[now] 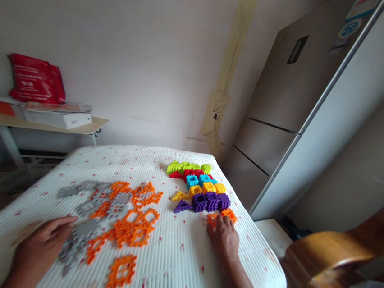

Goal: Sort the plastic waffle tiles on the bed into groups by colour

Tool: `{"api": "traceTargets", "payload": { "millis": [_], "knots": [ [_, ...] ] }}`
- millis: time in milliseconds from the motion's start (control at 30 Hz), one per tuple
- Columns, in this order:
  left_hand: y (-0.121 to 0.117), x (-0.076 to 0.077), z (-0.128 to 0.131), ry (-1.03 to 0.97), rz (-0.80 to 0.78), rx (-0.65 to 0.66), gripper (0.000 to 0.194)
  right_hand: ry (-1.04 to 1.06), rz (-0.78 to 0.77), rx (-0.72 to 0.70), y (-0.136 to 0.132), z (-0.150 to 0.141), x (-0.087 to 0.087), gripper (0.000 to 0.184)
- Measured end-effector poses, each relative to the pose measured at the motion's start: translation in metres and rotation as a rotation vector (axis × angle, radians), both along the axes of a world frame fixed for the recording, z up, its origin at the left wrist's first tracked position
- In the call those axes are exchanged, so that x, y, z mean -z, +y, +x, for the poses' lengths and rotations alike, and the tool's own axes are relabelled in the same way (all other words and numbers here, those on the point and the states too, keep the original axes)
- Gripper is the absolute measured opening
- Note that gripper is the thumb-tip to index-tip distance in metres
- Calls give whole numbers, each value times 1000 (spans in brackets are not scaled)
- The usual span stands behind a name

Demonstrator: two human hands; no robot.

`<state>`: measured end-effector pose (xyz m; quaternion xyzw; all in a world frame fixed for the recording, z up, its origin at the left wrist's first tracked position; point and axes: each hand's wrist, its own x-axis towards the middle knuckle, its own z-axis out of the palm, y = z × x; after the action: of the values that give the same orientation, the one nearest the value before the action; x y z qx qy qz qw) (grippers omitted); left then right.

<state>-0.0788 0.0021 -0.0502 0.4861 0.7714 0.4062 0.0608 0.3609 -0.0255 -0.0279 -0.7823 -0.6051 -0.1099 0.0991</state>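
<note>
My left hand (42, 243) is at the left beside a loose pile of plastic interlocking tiles. Its fingers are stretched out and apart, close to a grey tile (87, 228), with nothing seen in them. Orange tiles (140, 234) lie mixed with the grey ones, and one orange square tile (122, 271) lies alone in front. My right hand (226, 238) reaches to the right side, fingers bent down on an orange tile (212, 218), which they partly cover. Another orange stack (229, 214) touches the area by its fingertips.
Tiles sorted by colour stand in rows at the right: purple (200, 202), yellow (209, 187), blue (191, 181), red (194, 173) and green (186, 166). They lie on a padded white tablecloth (173, 269). A fridge (278, 93) and a wooden chair (327, 252) flank the table's right side.
</note>
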Motion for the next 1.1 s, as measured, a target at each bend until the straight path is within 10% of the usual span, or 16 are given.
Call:
{"api": "traceTargets", "payload": {
  "millis": [400, 733, 1100],
  "knots": [
    [-6, -7, 8, -130, 145, 112, 27, -31, 167, -148, -3, 5, 18, 25],
    [-7, -1, 12, 15, 176, 148, 33, 86, 234, -809, -7, -35, 10, 32],
    [38, -46, 62, 380, -18, 508, 33, 52, 140, -1081, 8, -92, 6, 27]
  ]
}}
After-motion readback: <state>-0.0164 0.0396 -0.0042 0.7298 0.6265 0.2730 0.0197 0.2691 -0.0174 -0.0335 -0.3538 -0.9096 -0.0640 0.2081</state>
